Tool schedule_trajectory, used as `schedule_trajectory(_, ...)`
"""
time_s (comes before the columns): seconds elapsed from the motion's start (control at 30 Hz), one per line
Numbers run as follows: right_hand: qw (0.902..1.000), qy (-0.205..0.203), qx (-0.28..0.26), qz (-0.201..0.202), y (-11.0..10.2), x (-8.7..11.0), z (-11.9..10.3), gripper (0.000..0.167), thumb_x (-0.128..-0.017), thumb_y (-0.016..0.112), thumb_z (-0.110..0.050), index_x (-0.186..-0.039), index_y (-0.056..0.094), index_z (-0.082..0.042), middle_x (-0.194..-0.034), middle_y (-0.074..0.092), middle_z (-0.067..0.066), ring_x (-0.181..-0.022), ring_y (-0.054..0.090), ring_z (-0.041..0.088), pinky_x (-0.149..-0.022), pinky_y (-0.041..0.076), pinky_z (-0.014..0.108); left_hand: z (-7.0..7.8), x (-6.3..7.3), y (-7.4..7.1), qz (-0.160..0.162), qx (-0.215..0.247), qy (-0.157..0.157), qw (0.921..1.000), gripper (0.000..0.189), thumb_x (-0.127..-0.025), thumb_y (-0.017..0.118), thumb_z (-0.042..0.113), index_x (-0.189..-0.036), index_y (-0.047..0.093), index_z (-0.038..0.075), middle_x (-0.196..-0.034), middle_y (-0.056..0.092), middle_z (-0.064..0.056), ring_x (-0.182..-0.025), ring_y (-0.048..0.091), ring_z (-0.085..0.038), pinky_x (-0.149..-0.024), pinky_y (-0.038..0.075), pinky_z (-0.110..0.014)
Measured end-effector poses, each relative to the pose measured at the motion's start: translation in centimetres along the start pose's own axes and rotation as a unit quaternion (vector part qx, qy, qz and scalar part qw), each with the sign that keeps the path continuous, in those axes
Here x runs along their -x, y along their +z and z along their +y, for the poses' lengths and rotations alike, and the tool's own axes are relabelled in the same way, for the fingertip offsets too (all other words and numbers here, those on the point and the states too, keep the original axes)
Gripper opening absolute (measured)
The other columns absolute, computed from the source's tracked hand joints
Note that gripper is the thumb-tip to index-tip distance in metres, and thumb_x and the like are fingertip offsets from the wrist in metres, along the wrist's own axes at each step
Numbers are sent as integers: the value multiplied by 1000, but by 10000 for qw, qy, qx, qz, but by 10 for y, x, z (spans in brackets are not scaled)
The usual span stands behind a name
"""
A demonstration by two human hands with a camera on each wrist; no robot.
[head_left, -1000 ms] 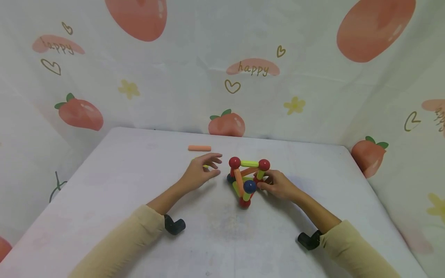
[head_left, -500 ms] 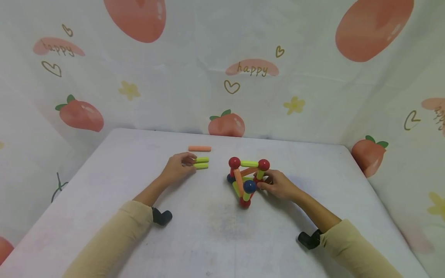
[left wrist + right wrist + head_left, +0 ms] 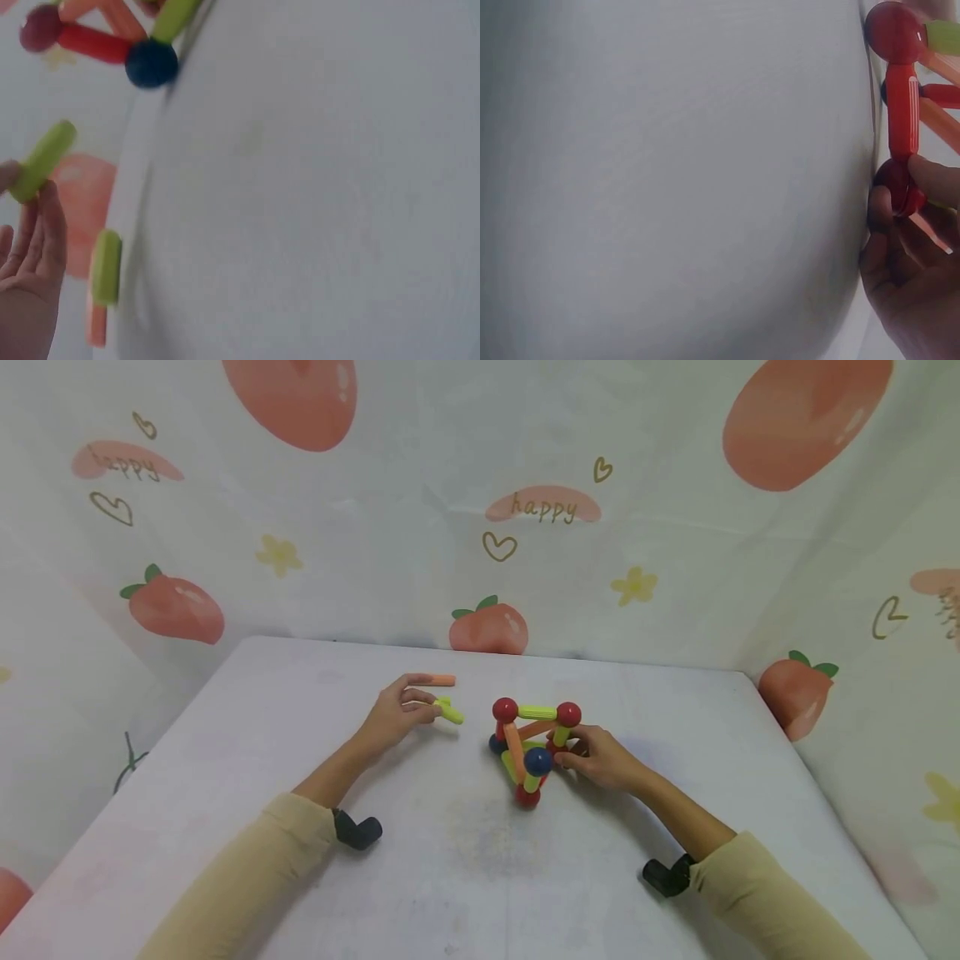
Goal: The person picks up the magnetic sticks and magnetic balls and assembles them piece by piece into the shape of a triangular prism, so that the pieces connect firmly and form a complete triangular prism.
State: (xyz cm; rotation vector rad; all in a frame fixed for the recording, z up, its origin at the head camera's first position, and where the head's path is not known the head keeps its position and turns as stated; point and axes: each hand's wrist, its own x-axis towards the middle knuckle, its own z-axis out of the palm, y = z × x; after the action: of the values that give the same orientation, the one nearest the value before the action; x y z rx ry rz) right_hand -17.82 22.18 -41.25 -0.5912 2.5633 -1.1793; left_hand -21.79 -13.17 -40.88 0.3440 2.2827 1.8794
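Note:
My left hand (image 3: 393,714) pinches a yellow-green rod (image 3: 451,713) between thumb and fingertips, tilted and raised off the table in the left wrist view. A second yellow-green rod (image 3: 107,268) lies on the table by that hand, near an orange rod (image 3: 442,680). To their right stands a ball-and-rod frame of a magnetic building set, with red balls (image 3: 506,710), blue balls (image 3: 537,762), and red, orange and yellow-green rods. My right hand (image 3: 603,762) holds the frame's right side low down, thumb and fingers round a red ball (image 3: 891,180) there.
The white table (image 3: 480,877) ends at a back edge beyond the orange rod. Behind it hangs a cloth (image 3: 397,568) printed with peaches, hearts and flowers. Black camera mounts (image 3: 358,831) stick out at both wrists.
My left hand first moved left from beside the frame to the two yellow-green rods. It now lifts one, turned askew. My right hand and the frame stay put.

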Motion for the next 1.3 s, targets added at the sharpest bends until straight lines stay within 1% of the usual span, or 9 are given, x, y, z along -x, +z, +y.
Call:
schedule_trajectory(0.07,10000,18,-12,6,0,0,0,26,-94,69,-12,-118,63,-3,-111,69,10,-83,61,20,-73,53,27,7,1,7,-113,477,-39,9988,61,-93,70,12,-145,40,4,-116,63,-18,-102,67,-27,-89,56,-32)
schedule_trajectory(0.2,10000,14,-5,15,1,0,0,27,-94,69,-12,-119,63,-3,-110,69,10,-83,60,20,-73,53,27,22,6,24,-387,951,-14,9947,61,-93,70,11,-145,40,5,-116,64,-20,-99,68,-31,-89,56,-35)
schedule_trajectory(0.33,10000,65,-19,26,1,0,0,29,-94,69,-12,-120,63,-2,-110,69,10,-84,60,20,-74,53,27,36,11,44,-547,1001,-11,9935,59,-91,70,9,-144,43,10,-119,63,-19,-101,67,-34,-90,55,-39)
schedule_trajectory(0.4,9999,91,-35,30,1,0,0,30,-94,69,-12,-121,62,-1,-110,69,11,-84,60,20,-74,53,28,40,13,52,-579,928,-56,9940,60,-90,71,10,-144,43,14,-122,62,-16,-102,68,-30,-92,55,-41)
schedule_trajectory(0.6,9999,93,-20,43,0,1,-1,31,-94,69,-11,-121,62,0,-109,69,12,-84,60,20,-75,53,30,47,17,70,-517,908,-206,9943,67,-88,75,10,-145,41,21,-132,57,-11,-103,70,-25,-93,54,-40)
schedule_trajectory(0.83,10000,-3,-45,64,0,1,-1,30,-94,69,-10,-120,62,1,-109,69,13,-82,61,20,-74,54,31,47,14,80,-573,967,-455,9926,71,-88,76,14,-147,38,22,-141,53,-11,-105,69,-26,-93,54,-40)
schedule_trajectory(1.07,9999,-47,-68,80,2,-1,1,33,-93,69,-10,-123,61,1,-109,69,13,-84,61,20,-74,54,31,46,9,85,-572,1087,-597,9906,63,-89,76,14,-143,45,17,-134,58,-11,-106,68,-23,-89,56,-37)
schedule_trajectory(1.2,9999,-29,-57,97,1,0,0,35,-93,69,-10,-125,60,2,-109,69,12,-84,61,21,-75,54,31,41,8,85,-390,908,-551,9936,58,-90,74,16,-142,47,16,-131,61,-11,-99,70,-23,-87,57,-37)
schedule_trajectory(1.3,10000,-37,-29,87,1,1,0,35,-93,69,-10,-125,60,2,-109,68,13,-84,61,21,-75,54,31,37,12,83,-373,567,-546,9962,52,-93,71,15,-141,49,15,-129,62,-11,-96,71,-22,-84,58,-35)
